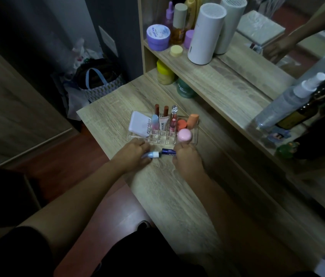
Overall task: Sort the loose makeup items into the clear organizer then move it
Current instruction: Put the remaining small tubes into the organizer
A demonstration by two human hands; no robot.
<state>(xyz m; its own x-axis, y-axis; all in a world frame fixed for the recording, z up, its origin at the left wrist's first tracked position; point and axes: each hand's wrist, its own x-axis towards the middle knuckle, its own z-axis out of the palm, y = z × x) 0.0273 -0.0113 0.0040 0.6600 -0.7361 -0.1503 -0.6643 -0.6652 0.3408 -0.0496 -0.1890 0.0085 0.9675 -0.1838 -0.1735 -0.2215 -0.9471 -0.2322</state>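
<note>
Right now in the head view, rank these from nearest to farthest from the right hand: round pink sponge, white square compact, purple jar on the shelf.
From the right hand:
1. Round pink sponge, just beyond the hand, in the organizer's right section.
2. White square compact, at the organizer's left end.
3. Purple jar, up on the shelf, far back.

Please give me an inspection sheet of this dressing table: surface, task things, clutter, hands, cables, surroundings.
Surface: wooden table, bare in front.
Task things: clear organizer holds white compact, lip tubes, orange sponge, pink round case; blue tube and white-capped tube lie loose before it.
Clutter: jars and bottles on shelf.
Hands: left hand on the white-capped tube, right hand on the blue tube; grip unclear.
Cables: nothing seen.
Surroundings: mirror, bag on floor.
</note>
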